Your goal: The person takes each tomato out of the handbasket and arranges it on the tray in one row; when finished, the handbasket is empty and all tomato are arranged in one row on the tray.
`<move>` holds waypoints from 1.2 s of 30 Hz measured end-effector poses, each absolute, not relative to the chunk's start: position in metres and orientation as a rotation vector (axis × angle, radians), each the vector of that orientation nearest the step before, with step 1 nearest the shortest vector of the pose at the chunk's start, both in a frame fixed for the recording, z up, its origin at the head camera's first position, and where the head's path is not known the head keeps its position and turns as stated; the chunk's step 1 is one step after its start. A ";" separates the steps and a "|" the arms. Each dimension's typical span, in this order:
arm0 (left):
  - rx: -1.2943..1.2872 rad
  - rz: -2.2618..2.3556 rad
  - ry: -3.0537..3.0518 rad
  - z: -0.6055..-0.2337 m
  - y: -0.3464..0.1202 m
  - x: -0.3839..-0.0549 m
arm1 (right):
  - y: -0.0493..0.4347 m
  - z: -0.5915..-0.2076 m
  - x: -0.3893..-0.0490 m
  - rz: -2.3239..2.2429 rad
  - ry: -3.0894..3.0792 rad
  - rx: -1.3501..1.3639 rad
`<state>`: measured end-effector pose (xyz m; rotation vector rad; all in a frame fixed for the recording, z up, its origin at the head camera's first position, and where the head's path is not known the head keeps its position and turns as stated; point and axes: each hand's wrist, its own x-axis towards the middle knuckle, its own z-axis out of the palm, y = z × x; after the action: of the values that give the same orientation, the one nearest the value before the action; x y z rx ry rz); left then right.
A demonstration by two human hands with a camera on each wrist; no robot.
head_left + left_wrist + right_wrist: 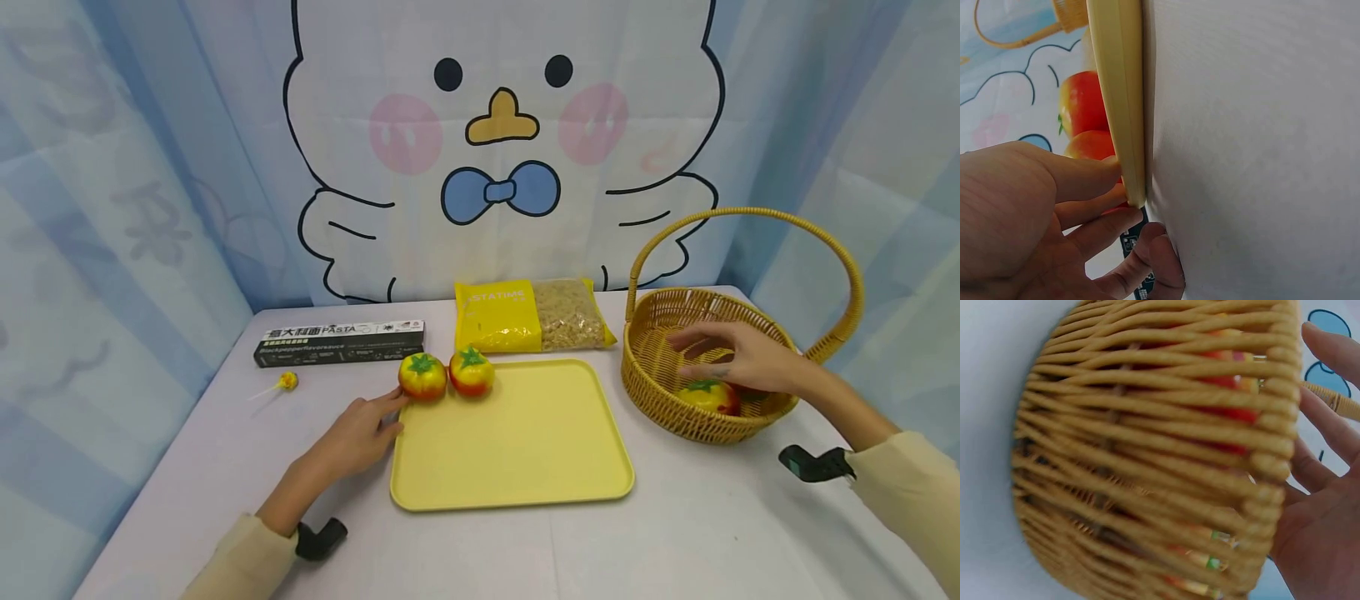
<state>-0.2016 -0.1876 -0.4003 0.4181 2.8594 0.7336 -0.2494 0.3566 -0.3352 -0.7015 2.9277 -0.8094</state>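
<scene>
Left hand (pixel 356 437), loosely bent and not clenched, rests its fingertips against the left edge of a yellow tray (pixel 517 450), just beside the nearer-left of two tomatoes. Table (pixel 562 550) surface extends in front of the tray and as a strip between it and the wicker basket (pixel 663 412) at right. Inside the basket lies a red-and-yellow tomato (pixel 708 398), partly covered by the right hand (pixel 738 354), whose fingers are spread and grasp nothing visible. An upright handle (pixel 750 212) arches beyond this hand, and the woven rim surrounds its reach. At the tray's far-left corner, the left tomato (pixel 422 380) and right tomato (pixel 472 377) sit side by side. A lollipop (pixel 287 381) lies left of them. Farther back, a pasta box (pixel 341 346) and a yellow bag (pixel 502 321) border the tray's far side, before a cartoon curtain (pixel 502 50).
</scene>
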 end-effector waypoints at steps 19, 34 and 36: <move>0.421 0.733 2.858 -0.399 -0.187 -0.201 | 0.375 -0.346 -0.239 -0.701 2.903 -0.664; 0.445 0.741 2.865 -0.402 -0.188 -0.202 | 0.381 -0.349 -0.233 -0.742 2.788 -0.727; 0.449 0.744 2.864 -0.402 -0.188 -0.203 | 0.382 -0.350 -0.233 -0.757 2.766 -0.744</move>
<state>-0.2027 -0.1883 -0.4019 0.4492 2.8636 0.7443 -0.2335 0.3824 -0.3497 -0.7441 2.7663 -0.7566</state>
